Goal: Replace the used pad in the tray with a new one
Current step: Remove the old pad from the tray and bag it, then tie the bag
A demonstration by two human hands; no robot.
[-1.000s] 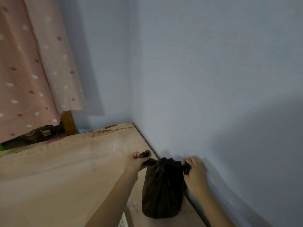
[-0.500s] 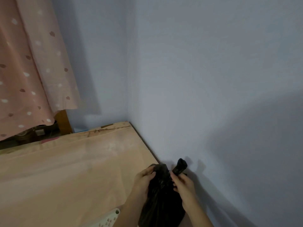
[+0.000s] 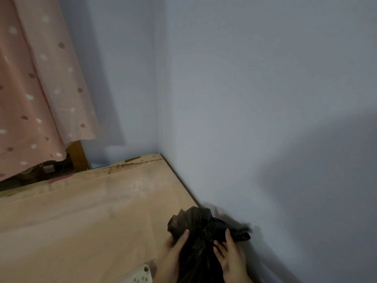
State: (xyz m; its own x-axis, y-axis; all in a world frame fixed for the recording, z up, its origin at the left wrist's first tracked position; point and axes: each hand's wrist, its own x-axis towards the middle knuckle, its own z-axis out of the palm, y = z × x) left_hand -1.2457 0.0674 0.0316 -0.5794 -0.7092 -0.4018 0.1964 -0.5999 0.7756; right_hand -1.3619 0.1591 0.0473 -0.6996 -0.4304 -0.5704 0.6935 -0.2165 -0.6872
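Single head-worn view, angled down and forward into a room corner, close above the floor (image 3: 81, 221)

Pink dotted curtain (image 3: 38, 92), perhaps cardboard flooring (image 3: 85, 211).

A black plastic bag (image 3: 201, 240) is seen standing upright on the tan board (image 3: 85, 207), close against the foot of the blue-grey wall (image 3: 255, 119) and well short of the room corner. Its thin, crinkled film is gathered at the top into a bunched neck, from which a twisted tail is stretched sideways toward the wall. A corner of a white perforated tray (image 3: 140, 275) is visible just beside the bag, on the side away from the wall. No pad can be made out.
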